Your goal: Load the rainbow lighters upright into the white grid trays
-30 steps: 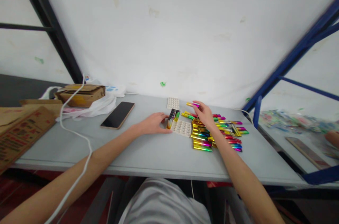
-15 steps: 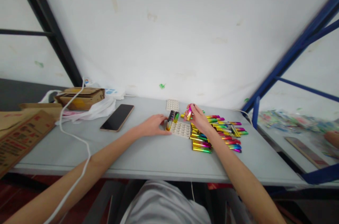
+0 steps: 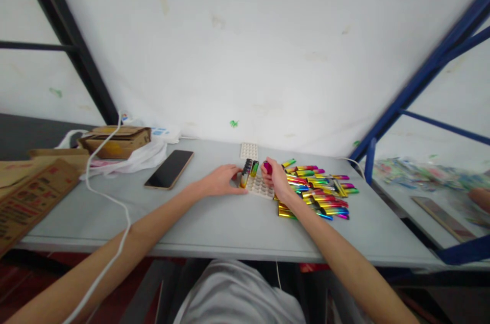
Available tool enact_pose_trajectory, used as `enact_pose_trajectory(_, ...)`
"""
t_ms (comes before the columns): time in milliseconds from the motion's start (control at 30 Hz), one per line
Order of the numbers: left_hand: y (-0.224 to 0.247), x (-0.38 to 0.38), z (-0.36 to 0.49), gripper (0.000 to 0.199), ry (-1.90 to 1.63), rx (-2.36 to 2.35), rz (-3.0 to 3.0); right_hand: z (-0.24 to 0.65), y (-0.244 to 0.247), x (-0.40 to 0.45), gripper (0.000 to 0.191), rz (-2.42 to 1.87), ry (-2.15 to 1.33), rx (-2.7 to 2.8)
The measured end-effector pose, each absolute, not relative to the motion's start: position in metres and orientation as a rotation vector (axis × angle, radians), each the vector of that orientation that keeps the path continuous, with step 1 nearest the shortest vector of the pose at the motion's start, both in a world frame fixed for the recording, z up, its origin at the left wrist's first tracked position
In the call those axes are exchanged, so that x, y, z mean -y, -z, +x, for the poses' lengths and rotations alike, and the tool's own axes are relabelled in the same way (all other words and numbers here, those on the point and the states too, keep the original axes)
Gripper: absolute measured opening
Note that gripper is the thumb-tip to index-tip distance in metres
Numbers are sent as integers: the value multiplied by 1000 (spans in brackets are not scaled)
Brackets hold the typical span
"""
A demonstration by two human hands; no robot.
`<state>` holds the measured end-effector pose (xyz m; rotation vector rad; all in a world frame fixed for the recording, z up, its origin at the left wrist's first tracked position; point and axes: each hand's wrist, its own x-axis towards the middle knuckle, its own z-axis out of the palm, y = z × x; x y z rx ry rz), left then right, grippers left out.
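Note:
Several shiny tubes stand upright in a row at the left side of a pale tray with round hollows. A green and gold tube stands just right of that row. My left hand rests at the tray's left edge, thumb and fingers apart around the row. My right hand is closed on a magenta-ended tube above the tray's right part. A pile of metallic tubes in many colours lies to the right, partly behind my right forearm.
A second pale tray lies near the wall. To the left are a dark phone, a white plastic bag, cardboard boxes and a white cable crossing over my left forearm. A blue frame rises at right.
My right hand has moved a little left and down over the tray with its tube, which has turned from slanted to end-up. My left hand stays in place.

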<state>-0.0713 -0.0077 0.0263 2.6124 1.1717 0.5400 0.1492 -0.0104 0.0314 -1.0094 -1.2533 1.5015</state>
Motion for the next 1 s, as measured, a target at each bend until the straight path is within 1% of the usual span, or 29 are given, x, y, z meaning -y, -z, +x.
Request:
enact_pose_trajectory(100, -26, 7, -71, 53, -530, -1178, 2618, 150, -31, 11, 45, -1077, -1411, 1252)
enact_pose_trajectory(200, -26, 7, -71, 55, -517, -1195, 2630, 151, -34, 12, 44, -1109, -1371, 1276)
enact_pose_trajectory(267, -26, 6, -72, 55, -509, -1194, 2638, 152, -36, 13, 46, -1105, -1364, 1288)
enact_pose_trajectory(400, -26, 6, -72, 57, -520, -1185, 2633, 152, -40, 16, 58, -978, -1345, 1394)
enact_pose_trajectory(500, -26, 7, -72, 56, -536, -1185, 2623, 153, -42, 16, 61, -914, -1259, 1450)
enact_pose_trajectory(600, -26, 8, -72, 54, -546, -1176, 2621, 155, -41, 15, 58, -920, -1088, 1553)
enact_pose_trajectory(733, -26, 8, -72, 54, -560, -1185, 2622, 160, -36, 11, 46, -951, -648, 1779)
enact_pose_trajectory(800, -26, 8, -71, 53, -554, -1180, 2624, 161, -33, 10, 41, -947, -483, 1841)
enact_pose_trajectory(1000, -25, 8, -72, 55, -555, -1203, 2606, 164, -28, 9, 32, -1009, -292, 1950)
